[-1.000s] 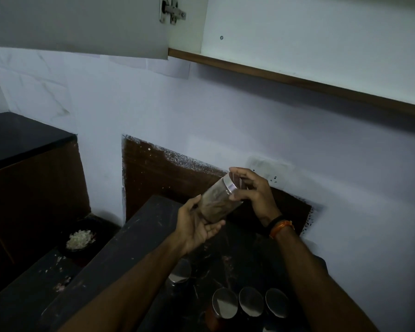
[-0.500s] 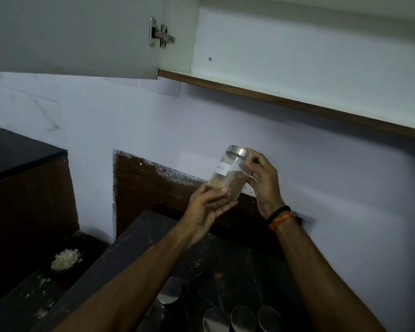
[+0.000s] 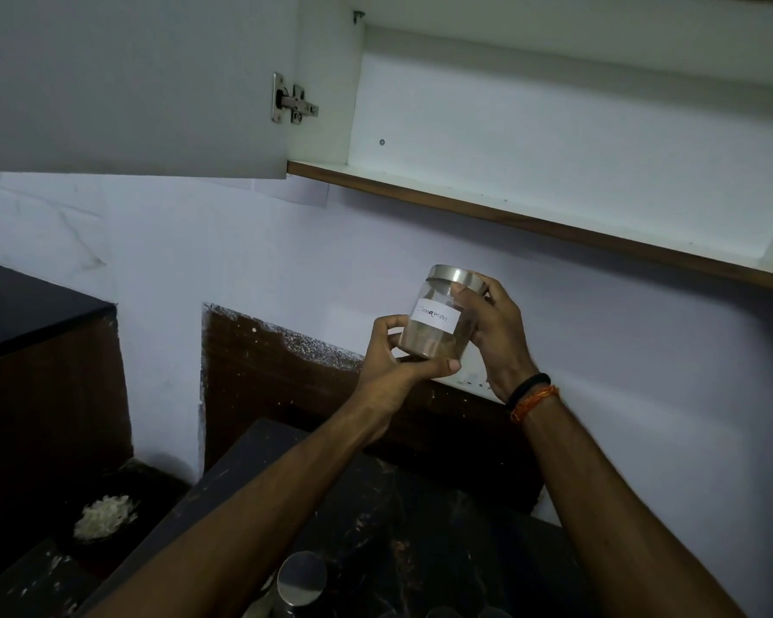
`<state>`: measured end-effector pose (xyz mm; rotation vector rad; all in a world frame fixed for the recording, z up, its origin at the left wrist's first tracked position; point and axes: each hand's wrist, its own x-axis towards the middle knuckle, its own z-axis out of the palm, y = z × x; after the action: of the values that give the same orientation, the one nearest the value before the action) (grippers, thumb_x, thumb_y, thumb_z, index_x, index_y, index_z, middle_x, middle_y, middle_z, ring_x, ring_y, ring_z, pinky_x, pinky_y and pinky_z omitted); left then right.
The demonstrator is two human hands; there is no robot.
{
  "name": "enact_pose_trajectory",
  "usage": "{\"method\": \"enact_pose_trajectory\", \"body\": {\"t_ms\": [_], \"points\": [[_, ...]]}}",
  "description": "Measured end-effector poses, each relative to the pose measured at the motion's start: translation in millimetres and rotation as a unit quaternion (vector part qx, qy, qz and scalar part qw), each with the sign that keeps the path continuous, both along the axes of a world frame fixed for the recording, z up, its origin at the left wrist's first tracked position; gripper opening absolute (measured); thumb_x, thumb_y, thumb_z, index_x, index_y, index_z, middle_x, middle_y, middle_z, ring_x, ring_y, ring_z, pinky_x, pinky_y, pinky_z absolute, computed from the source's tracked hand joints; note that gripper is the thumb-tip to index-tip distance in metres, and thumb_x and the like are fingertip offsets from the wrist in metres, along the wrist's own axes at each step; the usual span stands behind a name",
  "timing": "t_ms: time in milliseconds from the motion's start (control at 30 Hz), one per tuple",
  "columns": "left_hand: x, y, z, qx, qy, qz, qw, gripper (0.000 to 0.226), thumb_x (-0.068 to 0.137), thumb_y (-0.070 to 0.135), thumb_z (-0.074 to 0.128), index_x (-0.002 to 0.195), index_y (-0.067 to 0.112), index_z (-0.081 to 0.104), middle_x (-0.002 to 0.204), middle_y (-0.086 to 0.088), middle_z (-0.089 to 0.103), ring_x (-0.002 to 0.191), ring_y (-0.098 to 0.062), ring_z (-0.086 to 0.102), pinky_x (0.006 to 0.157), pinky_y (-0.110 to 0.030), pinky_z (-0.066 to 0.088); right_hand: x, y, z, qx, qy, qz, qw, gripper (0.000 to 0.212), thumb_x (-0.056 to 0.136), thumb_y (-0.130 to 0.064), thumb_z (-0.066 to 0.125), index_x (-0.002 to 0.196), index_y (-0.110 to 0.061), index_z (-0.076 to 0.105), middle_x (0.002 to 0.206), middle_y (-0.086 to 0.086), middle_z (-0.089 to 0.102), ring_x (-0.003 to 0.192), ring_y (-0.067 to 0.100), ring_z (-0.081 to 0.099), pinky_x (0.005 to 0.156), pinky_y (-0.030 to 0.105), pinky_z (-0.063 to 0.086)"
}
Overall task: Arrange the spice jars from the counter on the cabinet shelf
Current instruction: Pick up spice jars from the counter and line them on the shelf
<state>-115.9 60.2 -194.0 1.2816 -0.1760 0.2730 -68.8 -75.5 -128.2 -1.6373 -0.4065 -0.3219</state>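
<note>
I had the cinnamon jar [image 3: 438, 321] up in both hands, well above the counter [image 3: 420, 528] and below the cabinet shelf [image 3: 532, 207]: left hand [image 3: 391, 354] curled under its base, right hand [image 3: 494, 332] wrapped round the side w/ fingertips on the steel lid. Step looked like the lift to the shelf, jar 1. Next move, I reckoned: raise it over the shelf lip, set it upright; another jar [image 3: 301, 578] waited on the counter.

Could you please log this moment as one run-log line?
phase: lifting | left hand: holds jar base | right hand: holds jar side | shelf: above jar
</note>
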Motion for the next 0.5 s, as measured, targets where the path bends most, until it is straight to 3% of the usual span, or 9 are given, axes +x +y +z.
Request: {"method": "enact_pose_trajectory", "body": {"t_ms": [200, 333, 500], "points": [[12, 6, 29, 0.054, -0.048, 0.011, 0.997, 0.089, 0.058, 0.023, 0.093, 0.127, 0.032, 0.038, 0.124, -0.001, 0.055, 0.109, -0.023, 0.065, 0.093, -0.037, 0.058, 4, 3, 35, -0.008, -0.010, 0.015, 1.000, 0.038, 0.094, -0.035, 0.063, 0.129, -0.023, 0.056, 0.124, 0.004, 0.063, 0.112, 0.022, 0.063, 0.088, 0.043, 0.059], [23, 14, 56, 0.101, -0.095, 0.028, 0.990, 0.092, 0.056, 0.026, 0.095, 0.130, 0.031, 0.039, 0.124, 0.005, 0.054, 0.106, -0.017, 0.065, 0.084, -0.026, 0.059, 4, 8, 65, -0.041, -0.042, 0.028, 0.998, 0.044, 0.089, -0.041, 0.068, 0.127, -0.024, 0.055, 0.119, 0.000, 0.064, 0.102, 0.013, 0.066, 0.074, 0.030, 0.058], [37, 23, 91, 0.186, -0.141, 0.053, 0.971, 0.096, 0.059, 0.037, 0.095, 0.136, 0.031, 0.038, 0.124, 0.015, 0.054, 0.108, -0.011, 0.062, 0.083, -0.022, 0.058, 8, 15, 104, -0.062, -0.056, 0.033, 0.996, 0.052, 0.081, -0.047, 0.077, 0.122, -0.022, 0.057, 0.116, -0.001, 0.067, 0.104, 0.019, 0.068, 0.087, 0.043, 0.060]]}}
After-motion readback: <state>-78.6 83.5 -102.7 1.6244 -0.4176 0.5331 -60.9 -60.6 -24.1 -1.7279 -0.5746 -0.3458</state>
